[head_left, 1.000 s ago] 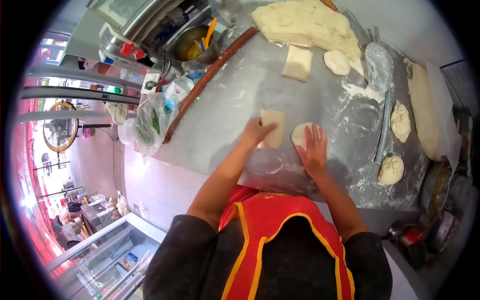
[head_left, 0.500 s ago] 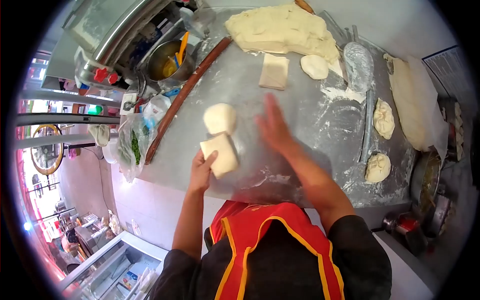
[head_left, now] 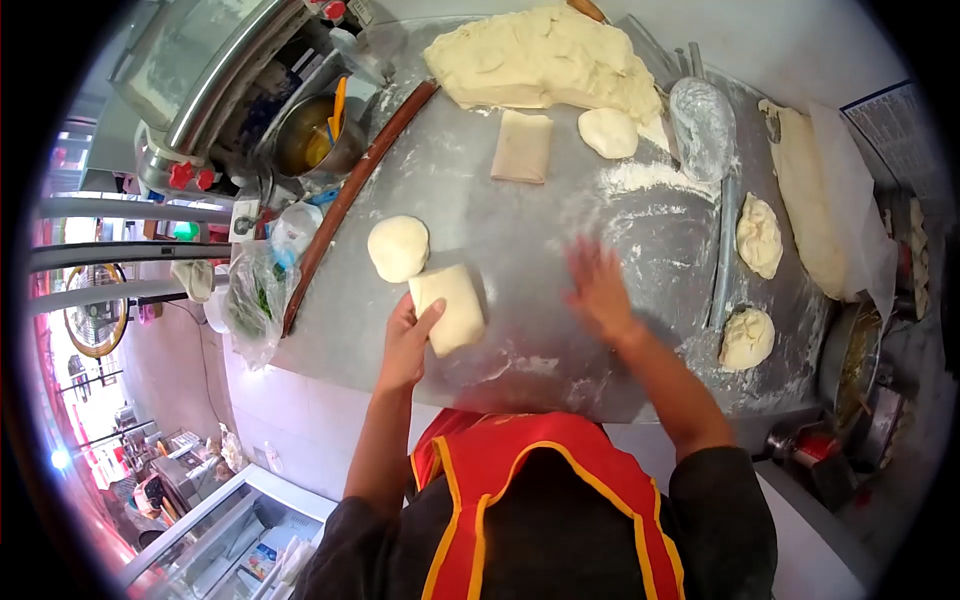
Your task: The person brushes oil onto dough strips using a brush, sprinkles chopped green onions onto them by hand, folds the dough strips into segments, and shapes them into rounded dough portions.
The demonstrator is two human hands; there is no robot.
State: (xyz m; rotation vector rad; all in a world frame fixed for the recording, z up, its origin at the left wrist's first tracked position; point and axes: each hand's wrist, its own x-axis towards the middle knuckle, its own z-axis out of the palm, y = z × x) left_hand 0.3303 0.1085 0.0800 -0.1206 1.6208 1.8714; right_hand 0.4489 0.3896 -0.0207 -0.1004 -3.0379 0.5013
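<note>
My left hand (head_left: 407, 345) grips a squarish folded piece of dough (head_left: 448, 310), thumb on top and fingers beneath. Just beyond it lies a round dough ball (head_left: 398, 249) on the grey worktop (head_left: 500, 370). Off to the right, my right hand (head_left: 602, 292) is spread over a floured part of the worktop, slightly blurred and holding nothing; whether it touches the surface I cannot tell. A flat folded rectangle of dough (head_left: 522, 147) and a round dough piece (head_left: 608, 133) lie farther back, in front of a large slab of dough (head_left: 540, 60).
A long brown rolling pin (head_left: 360, 200) lies at the left, beside a metal pot (head_left: 318, 140) and a plastic bag (head_left: 255, 295). At the right are a floury scoop (head_left: 703, 130), a grey rod (head_left: 722, 255), two rough dough lumps (head_left: 748, 338) and a long dough roll (head_left: 808, 205).
My right hand has moved right and nearer to me, over the floured area. The round dough ball now sits farther left of the held piece, which my left hand still grips.
</note>
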